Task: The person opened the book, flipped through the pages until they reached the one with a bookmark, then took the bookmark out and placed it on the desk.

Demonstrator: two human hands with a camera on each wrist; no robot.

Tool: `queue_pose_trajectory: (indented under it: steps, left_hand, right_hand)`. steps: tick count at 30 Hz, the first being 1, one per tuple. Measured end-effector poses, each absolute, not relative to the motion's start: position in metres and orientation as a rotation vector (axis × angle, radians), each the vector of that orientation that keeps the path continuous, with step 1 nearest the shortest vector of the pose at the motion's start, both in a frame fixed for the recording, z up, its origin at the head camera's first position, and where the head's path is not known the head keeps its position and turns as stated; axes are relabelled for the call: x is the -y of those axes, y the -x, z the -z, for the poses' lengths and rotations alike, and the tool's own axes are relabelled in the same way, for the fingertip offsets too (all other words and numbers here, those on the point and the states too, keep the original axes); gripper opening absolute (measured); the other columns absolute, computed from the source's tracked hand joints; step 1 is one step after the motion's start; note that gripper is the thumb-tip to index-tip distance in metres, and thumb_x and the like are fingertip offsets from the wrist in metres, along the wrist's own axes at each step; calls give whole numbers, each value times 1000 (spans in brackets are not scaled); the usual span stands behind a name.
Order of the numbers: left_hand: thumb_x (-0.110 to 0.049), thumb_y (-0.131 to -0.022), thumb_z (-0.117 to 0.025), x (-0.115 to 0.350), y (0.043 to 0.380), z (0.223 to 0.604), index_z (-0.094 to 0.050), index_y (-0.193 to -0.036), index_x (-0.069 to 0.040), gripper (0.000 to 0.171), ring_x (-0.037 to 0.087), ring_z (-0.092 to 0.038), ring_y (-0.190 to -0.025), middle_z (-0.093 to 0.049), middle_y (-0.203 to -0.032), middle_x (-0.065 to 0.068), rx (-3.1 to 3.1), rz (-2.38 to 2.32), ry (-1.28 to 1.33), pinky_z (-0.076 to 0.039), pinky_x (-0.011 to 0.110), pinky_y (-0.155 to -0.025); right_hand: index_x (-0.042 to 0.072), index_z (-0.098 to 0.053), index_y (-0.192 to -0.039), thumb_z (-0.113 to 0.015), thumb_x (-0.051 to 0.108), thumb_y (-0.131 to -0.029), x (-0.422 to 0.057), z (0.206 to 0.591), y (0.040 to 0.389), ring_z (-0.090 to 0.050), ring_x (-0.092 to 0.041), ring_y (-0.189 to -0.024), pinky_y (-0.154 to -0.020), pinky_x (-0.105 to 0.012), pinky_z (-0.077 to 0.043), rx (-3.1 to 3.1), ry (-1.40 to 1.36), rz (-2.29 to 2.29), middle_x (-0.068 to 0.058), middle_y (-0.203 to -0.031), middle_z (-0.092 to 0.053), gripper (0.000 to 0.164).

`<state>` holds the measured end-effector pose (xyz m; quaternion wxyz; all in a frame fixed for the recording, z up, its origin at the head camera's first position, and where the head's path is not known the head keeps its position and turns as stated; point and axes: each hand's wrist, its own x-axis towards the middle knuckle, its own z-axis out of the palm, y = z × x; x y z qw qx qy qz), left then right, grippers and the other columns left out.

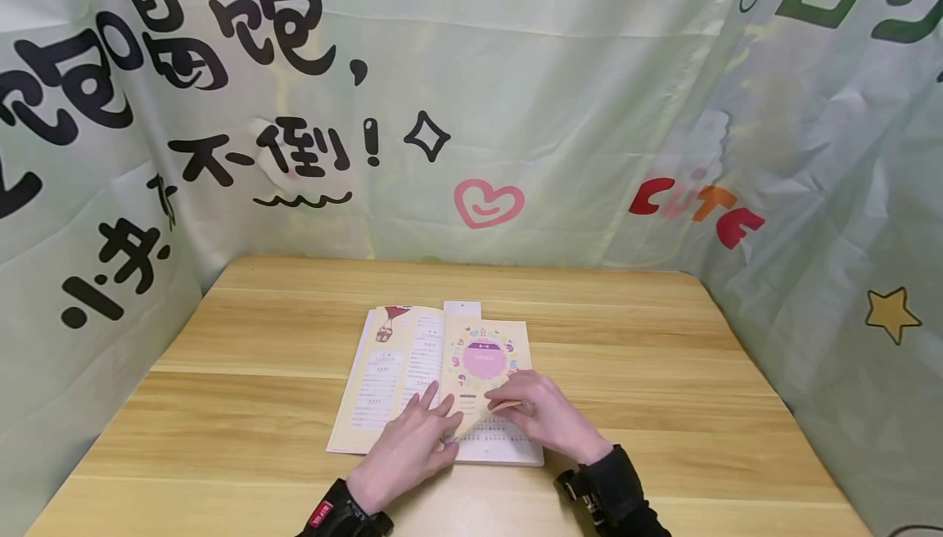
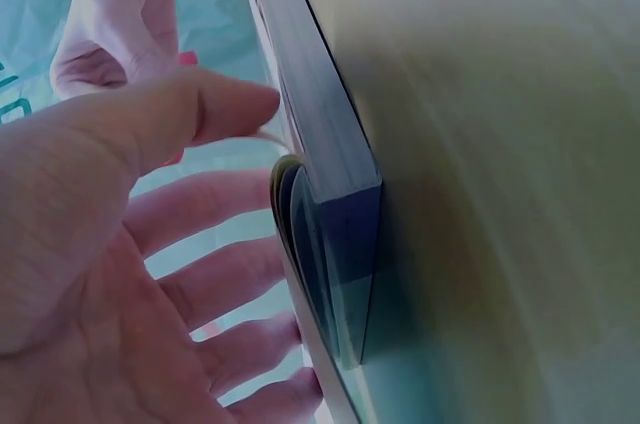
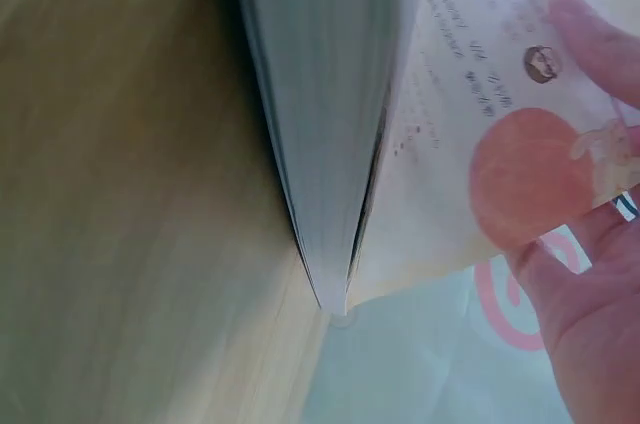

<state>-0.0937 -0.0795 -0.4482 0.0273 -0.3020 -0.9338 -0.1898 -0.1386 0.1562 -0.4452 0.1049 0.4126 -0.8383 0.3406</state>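
Note:
An open book (image 1: 361, 430) lies on the wooden table, with printed columns on its left side. On its right side, a cream page (image 1: 460, 332) with a pink circle is lifted at its lower corner. Thumb and fingers of my right hand (image 1: 548, 416) pinch that raised part; in the right wrist view the page stands away from the thick page block (image 3: 320, 74). A white printed page (image 1: 494, 445) shows underneath. My left hand (image 1: 411, 444) rests with spread fingers across the lower middle of the book. The left wrist view shows its thumb by the book's lower edge (image 2: 330, 134).
A white card or tab (image 1: 462, 309) sticks out past the book's top edge. The wooden table (image 1: 633, 340) extends around the book. Behind it hangs a printed cloth (image 1: 575, 128), which also runs down both sides.

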Motion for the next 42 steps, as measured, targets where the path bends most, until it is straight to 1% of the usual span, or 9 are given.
queue_pose_trajectory:
  steps: [2, 6, 11, 17, 24, 30, 33, 36, 42]
  left_hand:
    - [-21, -84, -65, 79, 94, 448, -69, -116, -7, 35, 42, -37, -130, -58, -131, 21, 2887, 578, 924, -35, 59, -105]
    - [-18, -82, -66, 77, 94, 449, -68, -119, -7, 38, 42, -38, -130, -57, -131, 20, 2891, 563, 906, -35, 59, -106]
    - [-14, -79, -66, 75, 94, 450, -68, -118, -7, 39, 44, -39, -128, -58, -129, 21, 2871, 562, 891, -36, 61, -104]
    - [-12, -78, -66, 72, 92, 451, -68, -119, -5, 42, 44, -40, -128, -60, -127, 22, 2874, 595, 836, -36, 62, -103]
    - [-11, -78, -67, 71, 92, 453, -66, -122, -4, 45, 44, -40, -127, -60, -126, 22, 2863, 630, 806, -36, 63, -103]
    - [-9, -78, -66, 70, 93, 453, -63, -126, -2, 49, 42, -41, -127, -60, -127, 21, 2834, 644, 809, -37, 64, -101]
    - [-8, -77, -67, 70, 93, 454, -60, -128, 0, 51, 41, -42, -127, -60, -128, 20, 2811, 646, 816, -37, 64, -101]
    - [-7, -78, -67, 70, 93, 455, -58, -130, 2, 53, 39, -44, -126, -60, -128, 18, 2788, 660, 817, -37, 65, -100]
    - [-5, -80, -66, 68, 93, 456, -53, -134, 1, 56, 37, -49, -122, -60, -128, 18, 2761, 640, 811, -38, 65, -99]
  right_hand:
    - [6, -76, -95, -77, 1, -72, -156, 446, 139, -63, -10, -83, -73, -38, -57, 2422, -1225, -1008, 3, -89, -74, 24]
    - [4, -75, -95, -75, -9, -66, -157, 446, 141, -62, -15, -90, -79, -43, -56, 2345, -1218, -1008, 1, -92, -73, 32]
    - [2, -74, -99, -64, -18, -62, -157, 444, 141, -59, -26, -99, -83, -50, -53, 2255, -1183, -966, -7, -99, -71, 43]
    - [2, -73, -104, -62, -17, -64, -154, 443, 142, -55, -31, -109, -93, -55, -45, 2188, -1133, -929, -8, -103, -72, 45]
    - [1, -73, -103, -62, -16, -65, -150, 445, 142, -56, -34, -109, -91, -54, -46, 2110, -1097, -930, -9, -101, -73, 43]
    - [-1, -71, -108, -62, -16, -65, -145, 445, 140, -53, -36, -113, -93, -56, -45, 2077, -1058, -964, -13, -112, -70, 46]
    - [-3, -68, -113, -62, -16, -66, -141, 445, 139, -48, -40, -120, -98, -60, -41, 2091, -1038, -975, -17, -124, -64, 49]
    - [-6, -61, -123, -60, -14, -71, -138, 445, 138, -39, -42, -128, -102, -64, -34, 2142, -1023, -995, -21, -135, -54, 53]
    - [-7, -35, -144, -55, -4, -89, -134, 446, 133, -20, -38, -140, -110, -60, -24, 2329, -962, -1056, -25, -153, -26, 59]
